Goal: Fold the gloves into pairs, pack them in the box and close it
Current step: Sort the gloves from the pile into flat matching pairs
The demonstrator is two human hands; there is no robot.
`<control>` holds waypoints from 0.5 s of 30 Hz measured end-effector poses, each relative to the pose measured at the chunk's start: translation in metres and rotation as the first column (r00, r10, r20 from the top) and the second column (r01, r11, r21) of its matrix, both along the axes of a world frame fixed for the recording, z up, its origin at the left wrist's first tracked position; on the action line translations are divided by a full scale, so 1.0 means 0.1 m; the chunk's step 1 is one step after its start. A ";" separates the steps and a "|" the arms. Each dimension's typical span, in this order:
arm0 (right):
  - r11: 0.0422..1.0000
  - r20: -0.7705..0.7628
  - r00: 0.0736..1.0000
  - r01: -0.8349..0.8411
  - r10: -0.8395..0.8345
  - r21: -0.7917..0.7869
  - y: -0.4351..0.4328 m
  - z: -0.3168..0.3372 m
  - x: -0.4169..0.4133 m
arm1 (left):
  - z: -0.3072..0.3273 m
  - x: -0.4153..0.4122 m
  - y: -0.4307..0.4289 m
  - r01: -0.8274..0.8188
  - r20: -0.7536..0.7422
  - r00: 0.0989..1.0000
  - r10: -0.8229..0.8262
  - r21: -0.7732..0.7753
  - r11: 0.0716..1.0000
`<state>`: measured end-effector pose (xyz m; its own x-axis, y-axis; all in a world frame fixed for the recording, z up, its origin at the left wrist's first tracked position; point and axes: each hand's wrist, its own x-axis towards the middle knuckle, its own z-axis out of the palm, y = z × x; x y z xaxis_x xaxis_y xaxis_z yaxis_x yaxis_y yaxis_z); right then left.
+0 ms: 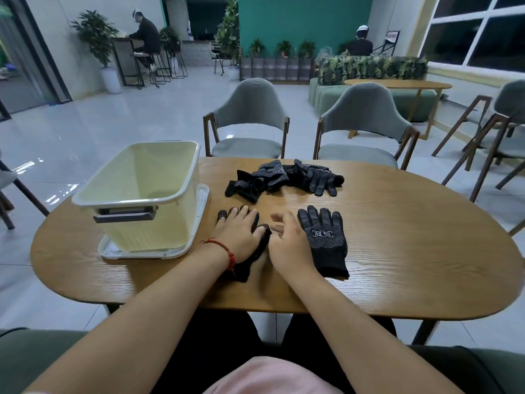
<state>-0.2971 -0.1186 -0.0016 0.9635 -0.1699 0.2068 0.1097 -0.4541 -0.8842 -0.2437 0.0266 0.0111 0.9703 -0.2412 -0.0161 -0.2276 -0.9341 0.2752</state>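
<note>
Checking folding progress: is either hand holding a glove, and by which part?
The left hand presses flat on a black dotted glove, not gripping it. The right hand curls beside its thumb; whether it pinches cannot be told.

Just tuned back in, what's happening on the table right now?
A person is sorting black gloves. The left hand presses flat on one glove, and the right hand sits by its thumb; whether it grips is unclear. A second glove lies flat just to the right. More gloves sit in a heap further back. The box stands open on its lid and looks empty.
</note>
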 end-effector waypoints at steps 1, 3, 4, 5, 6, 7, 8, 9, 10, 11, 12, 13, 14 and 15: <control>1.000 -0.014 1.000 -0.004 0.004 0.029 0.00 0.01 0.01 | -0.05 0.02 0.00 0.004 -0.008 1.000 -0.003 0.044 0.999; 0.998 -0.054 0.998 -0.011 0.014 0.056 -0.01 0.05 0.04 | -0.09 0.03 0.00 0.013 -0.007 1.000 -0.013 0.075 0.997; 0.998 -0.078 0.997 -0.017 0.022 0.067 -0.01 0.07 0.05 | -0.10 0.02 0.01 0.016 -0.008 1.000 -0.016 0.083 0.996; 0.997 -0.101 0.994 -0.025 0.033 0.076 -0.01 0.10 0.08 | -0.10 0.02 0.02 0.017 -0.008 1.000 -0.016 0.086 0.996; 0.996 -0.125 0.991 -0.032 0.041 0.078 0.00 0.13 0.11 | -0.11 0.02 0.03 0.016 -0.010 1.000 -0.015 0.085 0.996; 0.997 -0.141 0.989 -0.038 0.048 0.069 0.01 0.17 0.15 | -0.11 0.03 0.04 0.011 -0.006 1.000 -0.011 0.085 0.996; 0.998 -0.154 0.986 -0.049 0.056 0.048 0.02 0.20 0.22 | -0.12 0.02 0.04 0.005 0.003 1.000 -0.006 0.088 0.996; 0.998 -0.159 0.985 -0.065 0.067 0.019 0.03 0.24 0.30 | -0.12 0.02 0.06 0.000 0.016 1.000 -0.001 0.094 0.996; 0.996 -0.161 0.984 -0.083 0.079 -0.016 0.03 0.28 0.39 | -0.13 0.01 0.07 -0.004 0.025 1.000 0.001 0.101 0.995; 0.994 -0.155 0.984 -0.096 0.086 -0.060 0.03 0.32 0.49 | -0.13 0.01 0.09 -0.006 0.026 1.000 0.003 0.104 0.995; 0.989 -0.148 0.985 -0.100 0.084 -0.106 0.02 0.35 0.60 | -0.14 0.00 0.11 -0.006 0.022 1.000 0.004 0.104 0.995; 0.984 -0.142 0.987 -0.092 0.071 -0.150 -0.01 0.39 0.71 | -0.15 0.00 0.13 -0.006 0.020 1.000 0.004 0.100 0.995; 0.978 -0.137 0.989 -0.075 0.049 -0.193 -0.04 0.42 0.83 | -0.16 -0.01 0.14 -0.006 0.022 1.000 0.004 0.097 0.995; 0.968 -0.139 0.990 -0.052 0.017 -0.247 -0.09 0.45 0.94 | -0.16 -0.01 0.15 -0.005 0.024 1.000 0.003 0.096 0.995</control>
<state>-0.2033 -0.1273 0.0435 0.9897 -0.0958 0.1060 0.0166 -0.6598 -0.7512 -0.2446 0.0418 -0.0054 0.9716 -0.2360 -0.0155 -0.2295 -0.9567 0.1788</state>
